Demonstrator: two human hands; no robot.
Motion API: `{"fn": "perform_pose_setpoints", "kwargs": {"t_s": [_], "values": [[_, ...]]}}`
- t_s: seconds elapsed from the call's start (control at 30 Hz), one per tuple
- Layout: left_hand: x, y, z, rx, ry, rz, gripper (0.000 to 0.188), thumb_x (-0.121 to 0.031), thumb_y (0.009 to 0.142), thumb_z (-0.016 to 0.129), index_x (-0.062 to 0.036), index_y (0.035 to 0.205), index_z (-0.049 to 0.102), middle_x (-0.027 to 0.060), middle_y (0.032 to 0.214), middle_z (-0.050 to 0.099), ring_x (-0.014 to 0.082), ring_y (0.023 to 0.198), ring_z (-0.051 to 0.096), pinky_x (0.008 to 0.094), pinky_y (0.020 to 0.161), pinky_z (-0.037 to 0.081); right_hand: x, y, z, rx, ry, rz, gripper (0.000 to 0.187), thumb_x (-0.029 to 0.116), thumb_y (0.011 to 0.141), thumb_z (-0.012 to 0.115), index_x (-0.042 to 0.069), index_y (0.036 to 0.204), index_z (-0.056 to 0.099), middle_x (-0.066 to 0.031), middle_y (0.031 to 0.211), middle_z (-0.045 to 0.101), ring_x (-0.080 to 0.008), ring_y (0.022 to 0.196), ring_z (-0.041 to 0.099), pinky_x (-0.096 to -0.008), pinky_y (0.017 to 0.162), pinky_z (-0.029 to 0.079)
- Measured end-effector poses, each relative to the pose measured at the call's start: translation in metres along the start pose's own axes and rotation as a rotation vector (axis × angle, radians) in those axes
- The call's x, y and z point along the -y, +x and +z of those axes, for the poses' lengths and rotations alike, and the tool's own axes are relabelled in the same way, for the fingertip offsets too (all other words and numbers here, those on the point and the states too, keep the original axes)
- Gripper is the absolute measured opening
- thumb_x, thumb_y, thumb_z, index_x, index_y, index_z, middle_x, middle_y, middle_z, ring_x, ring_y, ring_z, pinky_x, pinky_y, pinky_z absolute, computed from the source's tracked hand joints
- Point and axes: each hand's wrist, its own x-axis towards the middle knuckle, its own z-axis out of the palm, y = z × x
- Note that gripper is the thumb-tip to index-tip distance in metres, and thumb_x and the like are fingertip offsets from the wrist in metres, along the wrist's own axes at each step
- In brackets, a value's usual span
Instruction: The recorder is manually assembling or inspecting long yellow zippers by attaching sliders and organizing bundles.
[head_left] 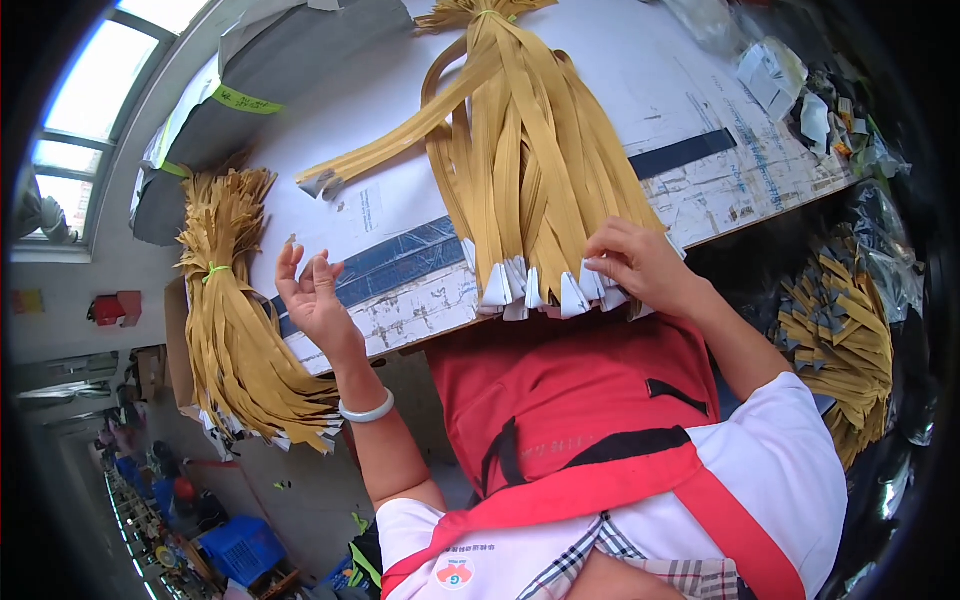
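Note:
A large bundle of tan zipper tapes (530,150) lies across the table, tied at its far end with a thin green tie. White tabs (515,280) cover their near ends, along the table's front edge. My right hand (640,262) is over the right side of these ends, thumb and fingers pinched on a zipper tape near its white tab. Raised above the table's left front part, my left hand (322,300) has loosely bent fingers held apart with nothing in them. One tape strays left from the bundle and ends in a grey tab (322,184).
Another tied tan bundle (225,300) hangs over the table's left edge. More tan tapes with grey ends (840,340) are piled low on the right. Plastic and paper scraps (800,100) crowd the far right corner. Dark tape strips (385,265) cross the white tabletop (640,80).

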Motion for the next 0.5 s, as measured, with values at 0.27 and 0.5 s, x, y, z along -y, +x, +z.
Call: {"fn": "perform_pose_setpoints", "kwargs": {"t_s": [0.27,0.5], "values": [[0.030,-0.085,0.024,0.675,0.094,-0.159,0.008,0.001,0.093,0.065,0.0004,0.101,0.068,0.0061,0.106,0.063,0.0115,0.087,0.061,0.0240,0.076,0.051,0.008,0.006,-0.006,0.247,-0.478,-0.137,0.019,0.007,0.079,0.069,0.010,0.097,0.067,-0.0107,0.105,0.059,-0.0304,0.098,0.061,-0.0386,0.082,0.051],[-0.011,-0.115,0.064,0.898,0.087,-0.005,0.016,0.006,0.084,0.070,-0.0001,0.099,0.068,0.0107,0.104,0.066,0.0208,0.095,0.065,0.0303,0.079,0.052,0.009,0.018,-0.040,0.287,0.219,0.026,0.019,-0.006,0.079,0.074,0.008,0.090,0.064,-0.0042,0.101,0.056,-0.0160,0.091,0.058,-0.0274,0.077,0.047]]}}
